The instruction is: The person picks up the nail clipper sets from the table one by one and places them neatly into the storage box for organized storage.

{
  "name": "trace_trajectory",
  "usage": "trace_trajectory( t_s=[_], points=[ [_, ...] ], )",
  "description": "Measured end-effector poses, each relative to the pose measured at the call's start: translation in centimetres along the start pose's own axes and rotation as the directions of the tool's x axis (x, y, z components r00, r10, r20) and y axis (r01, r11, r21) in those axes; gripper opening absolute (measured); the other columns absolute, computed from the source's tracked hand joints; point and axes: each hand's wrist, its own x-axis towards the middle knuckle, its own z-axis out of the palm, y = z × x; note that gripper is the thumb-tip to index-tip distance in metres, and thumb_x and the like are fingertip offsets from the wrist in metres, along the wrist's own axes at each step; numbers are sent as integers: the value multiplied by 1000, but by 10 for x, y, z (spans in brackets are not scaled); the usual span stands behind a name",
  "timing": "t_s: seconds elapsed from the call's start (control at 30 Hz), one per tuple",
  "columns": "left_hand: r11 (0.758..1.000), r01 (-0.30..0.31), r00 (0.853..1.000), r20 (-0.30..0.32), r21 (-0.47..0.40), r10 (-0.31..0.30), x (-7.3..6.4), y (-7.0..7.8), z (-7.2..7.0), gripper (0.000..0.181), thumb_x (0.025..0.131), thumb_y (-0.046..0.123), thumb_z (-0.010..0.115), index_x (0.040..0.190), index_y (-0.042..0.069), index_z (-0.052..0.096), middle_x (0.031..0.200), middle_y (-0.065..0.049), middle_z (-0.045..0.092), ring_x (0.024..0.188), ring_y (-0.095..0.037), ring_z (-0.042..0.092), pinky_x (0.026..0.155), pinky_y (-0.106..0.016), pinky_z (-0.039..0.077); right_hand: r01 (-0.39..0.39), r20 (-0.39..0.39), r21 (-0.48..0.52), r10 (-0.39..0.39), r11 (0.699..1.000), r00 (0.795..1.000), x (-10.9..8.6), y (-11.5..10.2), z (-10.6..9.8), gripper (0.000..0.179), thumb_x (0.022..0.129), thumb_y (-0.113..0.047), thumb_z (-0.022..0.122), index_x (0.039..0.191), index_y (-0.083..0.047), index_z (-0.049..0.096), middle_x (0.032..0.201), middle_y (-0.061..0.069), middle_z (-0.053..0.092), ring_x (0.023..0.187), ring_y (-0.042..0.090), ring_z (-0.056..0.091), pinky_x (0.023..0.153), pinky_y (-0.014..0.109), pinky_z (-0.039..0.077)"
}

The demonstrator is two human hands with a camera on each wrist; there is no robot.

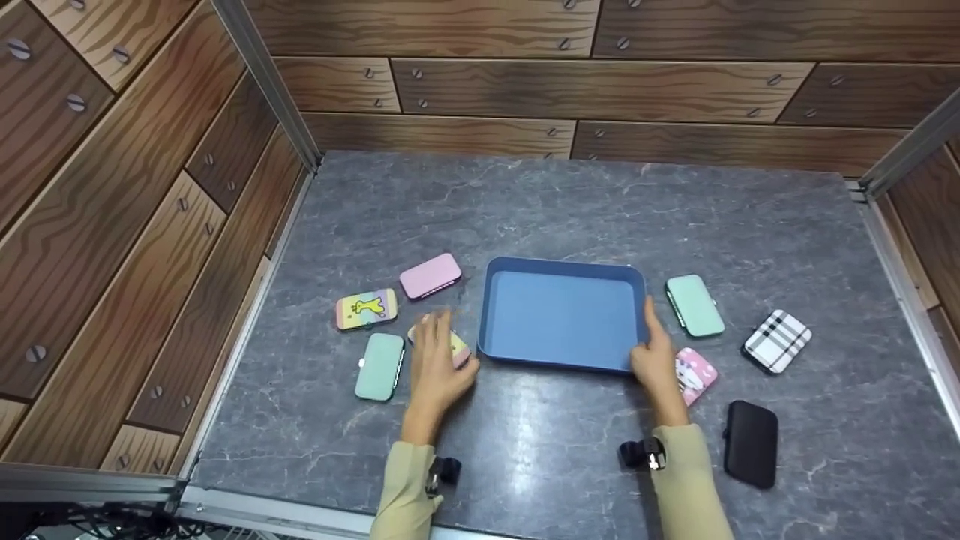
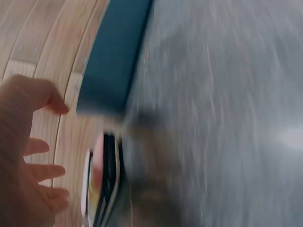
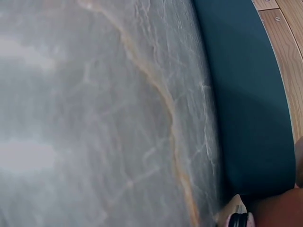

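A blue rectangular tray (image 1: 566,315) lies on the table with its inside bare. My right hand (image 1: 656,367) holds the tray's front right corner, one finger along the side wall. Partly behind that wrist is a pink cartoon case (image 1: 696,373). My left hand (image 1: 435,371) hovers over a small yellow patterned case (image 1: 459,349) left of the tray, covering part of it. In the left wrist view its fingers (image 2: 49,170) are spread and loosely bent, apart from the stacked-looking case edges (image 2: 106,179). The tray wall (image 3: 251,104) fills the right wrist view's right side.
Around the left hand lie a pink case (image 1: 430,276), a rainbow case with a yellow animal (image 1: 367,309) and a mint case (image 1: 379,367). Rightward are another mint case (image 1: 694,305), a plaid case (image 1: 778,341) and a black case (image 1: 751,444). Wood-patterned walls (image 1: 487,90) enclose the table.
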Motion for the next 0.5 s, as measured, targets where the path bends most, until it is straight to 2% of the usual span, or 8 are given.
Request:
trace_trajectory(
  t_s=[0.07, 0.17, 0.27, 0.33, 0.43, 0.5],
  points=[
    [997, 61, 997, 52, 46, -64, -3, -8, -4, 91, 74, 29, 76, 151, 4, 35, 150, -27, 36, 141, -50, 26, 114, -58, 26, -3, -3, -6, 3, 1000, 1000, -1, 1, 1, 88, 74, 16, 34, 158, -8, 18, 162, 14, 18, 147, 32, 17, 120, 43, 16],
    [988, 141, 982, 113, 68, -148, -8, -16, -5, 102, 73, 34, 80, 155, 6, 28, 155, -28, 26, 145, -49, 15, 115, -58, 21, 0, 0, 0, 0, 1000, 1000, -1, 2, 2, 89, 74, 16, 34, 158, -8, 18, 162, 15, 18, 147, 32, 16, 120, 43, 15],
    [981, 183, 970, 149, 61, -190, -12, -19, -4, 108, 72, 34, 83, 157, 4, 22, 159, -29, 15, 148, -45, 5, 117, -57, 18, 2, 4, 18, -2, 1000, 1000, -1, 3, 2, 89, 74, 17, 34, 157, -7, 17, 162, 15, 17, 148, 32, 15, 120, 41, 14],
    [980, 191, 968, 154, 55, -198, -15, -20, -1, 110, 72, 33, 84, 156, 1, 21, 160, -30, 10, 148, -45, 2, 117, -57, 17, 0, 4, 24, 0, 1000, 1000, -2, 3, 1, 88, 74, 17, 34, 157, -7, 17, 162, 16, 16, 148, 33, 14, 120, 41, 12],
    [986, 165, 979, 119, 35, -168, -18, -20, 4, 105, 74, 28, 82, 153, -8, 22, 159, -33, 9, 148, -47, 1, 117, -58, 16, 3, -5, 30, -3, 1000, 1000, -2, 4, 1, 88, 74, 17, 34, 157, -6, 18, 162, 15, 16, 148, 33, 14, 120, 43, 14],
    [990, 140, 988, 72, 2, -140, -19, -20, 8, 99, 77, 25, 79, 149, -15, 23, 157, -37, 10, 146, -51, 3, 116, -59, 16, 16, -13, 36, -15, 999, 1000, -1, 3, 1, 87, 74, 17, 34, 157, -6, 19, 162, 16, 17, 148, 34, 14, 120, 44, 15]
  ],
)
